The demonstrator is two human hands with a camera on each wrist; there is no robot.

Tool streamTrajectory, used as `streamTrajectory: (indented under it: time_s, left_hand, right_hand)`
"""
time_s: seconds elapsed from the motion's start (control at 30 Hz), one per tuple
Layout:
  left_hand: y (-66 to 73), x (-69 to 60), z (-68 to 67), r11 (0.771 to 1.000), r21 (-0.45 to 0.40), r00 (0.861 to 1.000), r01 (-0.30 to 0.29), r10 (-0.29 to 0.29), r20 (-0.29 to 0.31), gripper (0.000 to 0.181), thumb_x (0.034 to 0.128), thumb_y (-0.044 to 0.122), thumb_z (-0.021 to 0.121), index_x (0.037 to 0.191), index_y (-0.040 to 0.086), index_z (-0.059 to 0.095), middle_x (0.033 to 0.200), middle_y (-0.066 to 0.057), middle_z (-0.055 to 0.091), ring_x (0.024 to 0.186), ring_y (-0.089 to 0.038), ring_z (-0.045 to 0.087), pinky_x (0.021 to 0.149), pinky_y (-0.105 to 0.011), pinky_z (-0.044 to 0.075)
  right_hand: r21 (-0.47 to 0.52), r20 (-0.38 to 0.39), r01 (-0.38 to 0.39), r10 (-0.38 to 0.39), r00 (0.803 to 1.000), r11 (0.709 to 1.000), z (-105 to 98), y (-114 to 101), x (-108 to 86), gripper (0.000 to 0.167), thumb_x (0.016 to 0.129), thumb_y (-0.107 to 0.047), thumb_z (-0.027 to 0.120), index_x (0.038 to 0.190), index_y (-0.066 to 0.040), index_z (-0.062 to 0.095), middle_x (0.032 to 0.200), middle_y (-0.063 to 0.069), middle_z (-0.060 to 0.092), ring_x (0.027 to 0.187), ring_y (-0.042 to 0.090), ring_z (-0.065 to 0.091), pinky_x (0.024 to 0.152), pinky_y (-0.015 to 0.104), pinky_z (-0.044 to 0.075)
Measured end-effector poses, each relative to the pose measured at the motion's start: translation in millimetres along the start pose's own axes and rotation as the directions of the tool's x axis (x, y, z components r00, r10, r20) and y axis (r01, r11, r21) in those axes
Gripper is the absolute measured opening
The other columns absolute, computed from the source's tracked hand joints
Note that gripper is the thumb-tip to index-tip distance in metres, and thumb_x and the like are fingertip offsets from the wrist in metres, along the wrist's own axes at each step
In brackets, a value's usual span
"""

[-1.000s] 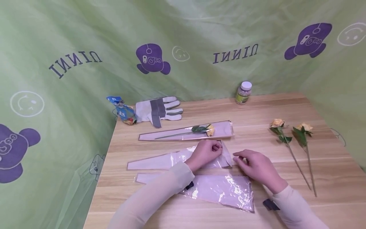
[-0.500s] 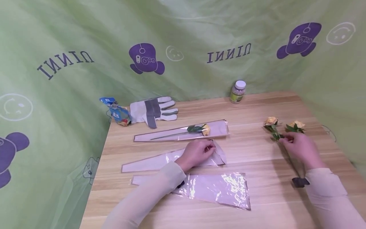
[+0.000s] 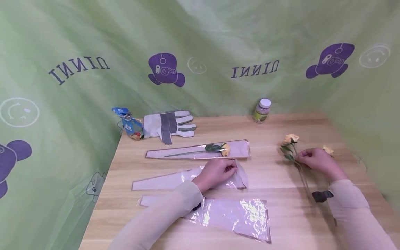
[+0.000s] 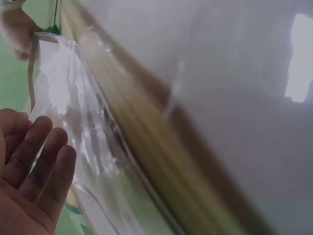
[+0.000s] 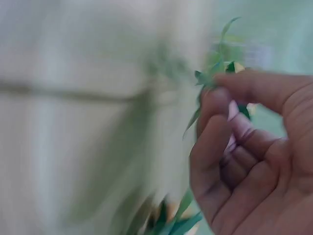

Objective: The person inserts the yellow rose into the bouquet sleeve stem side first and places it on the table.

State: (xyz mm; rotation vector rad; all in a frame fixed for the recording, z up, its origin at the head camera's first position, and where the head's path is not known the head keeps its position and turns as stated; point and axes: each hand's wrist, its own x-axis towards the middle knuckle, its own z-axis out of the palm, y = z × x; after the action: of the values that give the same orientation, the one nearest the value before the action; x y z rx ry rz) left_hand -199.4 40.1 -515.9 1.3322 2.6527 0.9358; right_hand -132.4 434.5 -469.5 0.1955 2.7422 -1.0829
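Note:
My left hand (image 3: pixel 217 172) pinches the wide, open end of the middle clear flower sleeve (image 3: pixel 162 180), lifting its upper film; the left wrist view shows this sleeve (image 4: pixel 58 83) in front of the left hand (image 4: pixel 36 171). Over at the right, thumb and index finger of my right hand (image 3: pixel 320 162) pinch an artificial rose (image 3: pixel 291 139) by its stem, just below the leaves. The peach bloom points away from me and appears raised off the table. A second rose (image 3: pixel 328 150) lies behind the right hand, mostly hidden by it.
A back sleeve (image 3: pixel 240 148) has a yellow rose inside. A flat sleeve (image 3: pixel 225 212) lies in front, partly under the left forearm. Toward the rear edge of the wooden table (image 3: pixel 275 194) are a work glove (image 3: pixel 153 125), a blue bag (image 3: pixel 132 126) and a lidded jar (image 3: pixel 261 111).
My right hand has gone from beside the middle sleeve to the left rose, gripped its stem and shifted it slightly left. The left hand keeps pinching the sleeve's edge.

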Motion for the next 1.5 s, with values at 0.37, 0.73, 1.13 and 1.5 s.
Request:
streamTrajectory:
  time_s: [0.37, 0.73, 1.13, 1.5]
  left_hand:
    - [-4.4, 3.5, 0.2, 0.959, -0.244, 0.990, 0.143, -0.137, 0.040, 0.004, 0.0934, 0.014, 0.074, 0.096, 0.014, 0.077, 0.082, 0.014, 0.068, 0.076, 0.003, 0.060, 0.073, -0.014, 0.051]
    - [-7.7, -1.0, 5.1, 0.830, -0.483, 0.959, 0.277, -0.273, 0.081, 0.009, 0.0870, 0.006, 0.077, 0.095, 0.009, 0.074, 0.085, 0.008, 0.068, 0.079, -0.004, 0.064, 0.074, -0.020, 0.055]
    - [3.0, -2.9, 4.9, 0.504, -0.750, 0.883, 0.429, -0.409, 0.230, 0.007, 0.0896, -0.002, 0.073, 0.095, -0.002, 0.070, 0.080, -0.012, 0.071, 0.071, -0.024, 0.073, 0.068, -0.035, 0.062]
    - [8.0, -1.6, 11.1, 0.455, -0.761, 0.853, 0.463, -0.461, 0.243, 0.005, 0.0872, -0.006, 0.071, 0.092, -0.004, 0.070, 0.077, -0.010, 0.070, 0.066, -0.019, 0.072, 0.066, -0.033, 0.062]
  right_hand:
    - [0.803, -0.521, 0.523, -0.090, 0.849, 0.286, 58.7, -77.0, -41.7, 0.005, 0.095, 0.014, 0.061, 0.100, 0.015, 0.061, 0.090, 0.020, 0.071, 0.077, 0.025, 0.073, 0.071, 0.028, 0.060]
    - [0.658, -0.689, 0.633, -0.015, 0.725, 0.406, 98.9, -83.5, -39.6, 0.019, 0.090, 0.011, 0.069, 0.100, 0.023, 0.058, 0.087, 0.022, 0.072, 0.075, 0.024, 0.073, 0.069, 0.028, 0.060]
    - [0.733, -0.642, 0.583, 0.072, 0.764, 0.352, 108.5, -82.9, -36.2, 0.014, 0.091, 0.010, 0.069, 0.098, 0.018, 0.060, 0.092, 0.020, 0.073, 0.080, 0.024, 0.074, 0.068, 0.028, 0.061]
    - [0.708, -0.691, 0.637, 0.112, 0.715, 0.305, 108.3, -83.8, -34.4, 0.019, 0.089, 0.011, 0.071, 0.099, 0.020, 0.059, 0.091, 0.024, 0.072, 0.079, 0.026, 0.074, 0.062, 0.028, 0.060]
